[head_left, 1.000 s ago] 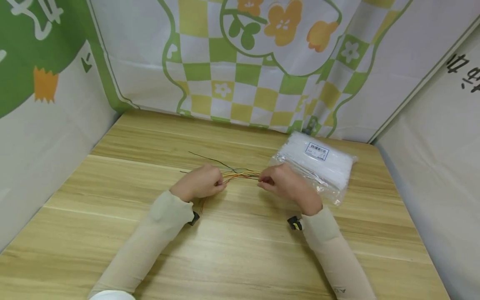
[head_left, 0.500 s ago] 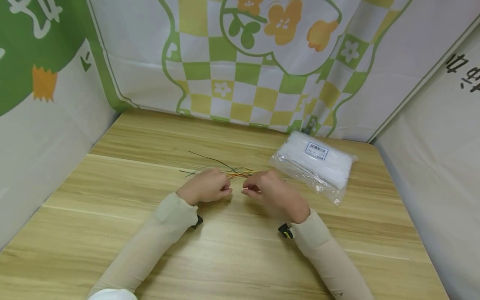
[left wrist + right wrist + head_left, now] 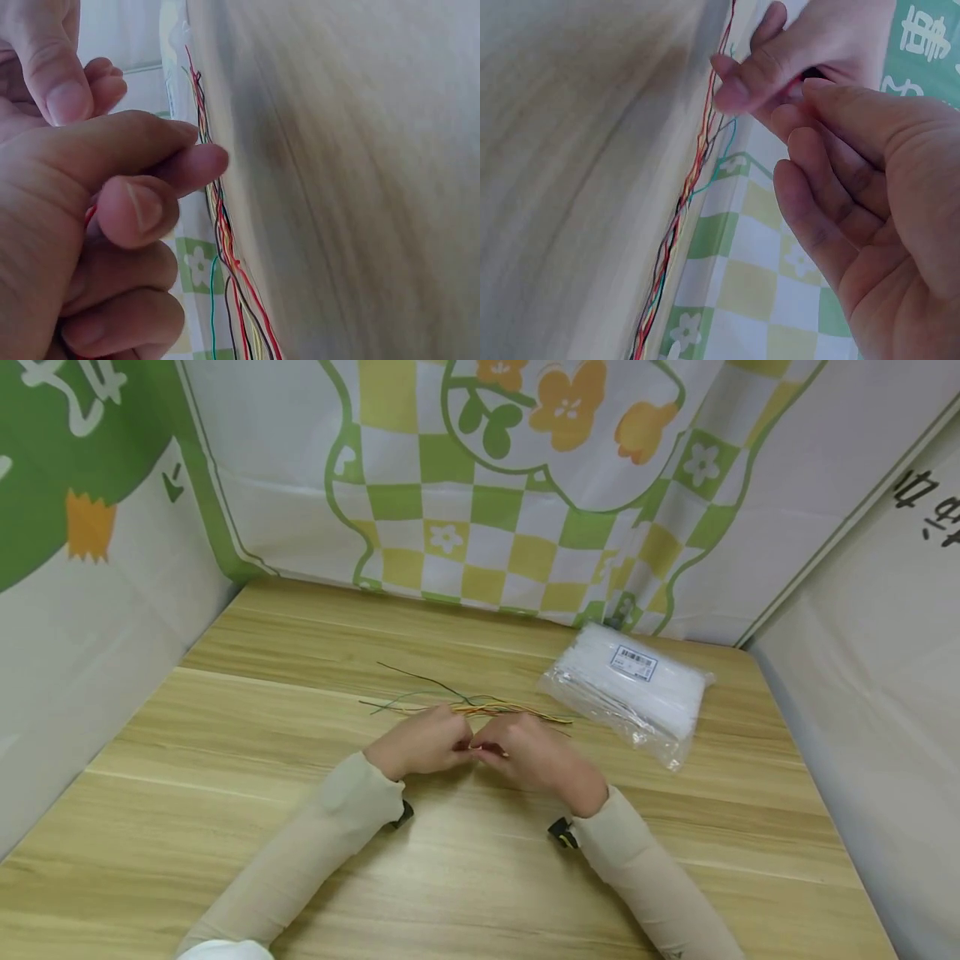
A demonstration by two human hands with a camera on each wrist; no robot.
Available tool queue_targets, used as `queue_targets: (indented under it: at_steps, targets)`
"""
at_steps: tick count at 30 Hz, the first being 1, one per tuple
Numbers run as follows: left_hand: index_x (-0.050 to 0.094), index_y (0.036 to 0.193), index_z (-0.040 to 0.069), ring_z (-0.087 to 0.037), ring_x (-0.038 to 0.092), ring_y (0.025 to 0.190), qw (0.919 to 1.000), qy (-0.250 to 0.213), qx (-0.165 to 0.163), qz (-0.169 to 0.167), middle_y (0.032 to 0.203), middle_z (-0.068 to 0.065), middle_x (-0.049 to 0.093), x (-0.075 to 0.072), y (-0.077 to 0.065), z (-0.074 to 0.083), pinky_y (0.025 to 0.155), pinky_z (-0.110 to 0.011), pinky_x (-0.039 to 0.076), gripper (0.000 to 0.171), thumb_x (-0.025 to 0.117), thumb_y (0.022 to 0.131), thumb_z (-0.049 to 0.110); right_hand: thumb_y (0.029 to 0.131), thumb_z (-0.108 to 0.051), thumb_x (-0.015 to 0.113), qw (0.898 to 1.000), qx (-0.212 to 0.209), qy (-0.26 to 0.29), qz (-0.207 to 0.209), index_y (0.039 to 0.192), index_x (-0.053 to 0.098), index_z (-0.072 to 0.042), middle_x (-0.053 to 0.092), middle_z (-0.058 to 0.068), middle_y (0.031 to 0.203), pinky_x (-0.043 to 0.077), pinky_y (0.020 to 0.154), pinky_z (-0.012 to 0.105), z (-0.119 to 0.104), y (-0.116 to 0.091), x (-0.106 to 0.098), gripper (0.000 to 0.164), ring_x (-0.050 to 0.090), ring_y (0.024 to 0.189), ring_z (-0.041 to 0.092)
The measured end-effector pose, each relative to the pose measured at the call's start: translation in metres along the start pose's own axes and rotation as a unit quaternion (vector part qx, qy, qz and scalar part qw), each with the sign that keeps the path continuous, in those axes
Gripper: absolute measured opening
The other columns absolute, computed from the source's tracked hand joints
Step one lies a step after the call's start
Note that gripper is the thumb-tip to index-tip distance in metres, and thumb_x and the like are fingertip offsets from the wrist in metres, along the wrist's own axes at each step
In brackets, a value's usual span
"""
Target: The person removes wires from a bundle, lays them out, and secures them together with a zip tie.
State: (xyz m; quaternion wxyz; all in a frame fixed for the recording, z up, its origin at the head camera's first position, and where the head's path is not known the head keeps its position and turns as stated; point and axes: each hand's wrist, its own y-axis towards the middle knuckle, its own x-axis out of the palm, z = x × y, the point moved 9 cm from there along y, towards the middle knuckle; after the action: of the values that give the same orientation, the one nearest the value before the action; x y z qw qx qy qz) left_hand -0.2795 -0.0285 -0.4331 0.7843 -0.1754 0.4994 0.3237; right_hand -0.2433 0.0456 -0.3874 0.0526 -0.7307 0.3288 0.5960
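A loose bundle of thin coloured wires (image 3: 491, 706) lies across the wooden table, just beyond both hands. My left hand (image 3: 423, 739) has its fingers curled round a red wire (image 3: 91, 215), which shows only as a short bit between thumb and palm. My right hand (image 3: 536, 752) meets it fingertip to fingertip, thumb and forefinger pinched at the red wire, most of which the fingers hide. In the left wrist view the bundle (image 3: 217, 202) runs past the left fingertips. Across the right wrist view, the strands (image 3: 676, 210) pass beside the left thumb.
To the right behind the hands lies a clear plastic bag (image 3: 630, 681) of white strips with a barcode label. The wooden table (image 3: 480, 877) meets a patterned cloth wall (image 3: 495, 510) at the back. A black wrist camera (image 3: 562, 833) hangs under the right sleeve.
My right hand has come leftward and nearer, away from the right part of the bundle, until its fingertips meet the left ones. The left hand has shifted slightly right and nearer.
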Motion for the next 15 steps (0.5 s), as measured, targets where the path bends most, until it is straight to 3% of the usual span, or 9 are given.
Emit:
queue_targets:
  at_steps: [5, 15]
  targets:
    - [0.072, 0.078, 0.012, -0.003, 0.031, 0.053, 0.9998, -0.019, 0.000, 0.010, 0.059, 0.011, 0.040, -0.0015, 0.0013, 0.0044, 0.053, -0.018, 0.029, 0.017, 0.075, 0.095, 0.011, 0.098, -0.014, 0.076, 1.000, -0.004, -0.020, 0.002, 0.095, 0.079, -0.011, 0.073, -0.003, 0.087, 0.057, 0.078, 0.025, -0.0030, 0.0007, 0.0038, 0.005, 0.067, 0.079, 0.008]
    - [0.048, 0.065, 0.022, -0.001, 0.026, 0.050, 0.9981, -0.059, -0.013, 0.009, 0.057, 0.012, 0.030, -0.0042, 0.0002, 0.0052, 0.052, -0.018, 0.024, 0.038, 0.065, 0.094, 0.004, 0.099, -0.013, 0.075, 0.998, 0.028, -0.042, 0.043, 0.100, 0.078, -0.010, 0.076, -0.002, 0.090, 0.059, 0.079, 0.031, -0.0002, -0.0009, -0.0039, 0.005, 0.070, 0.082, 0.014]
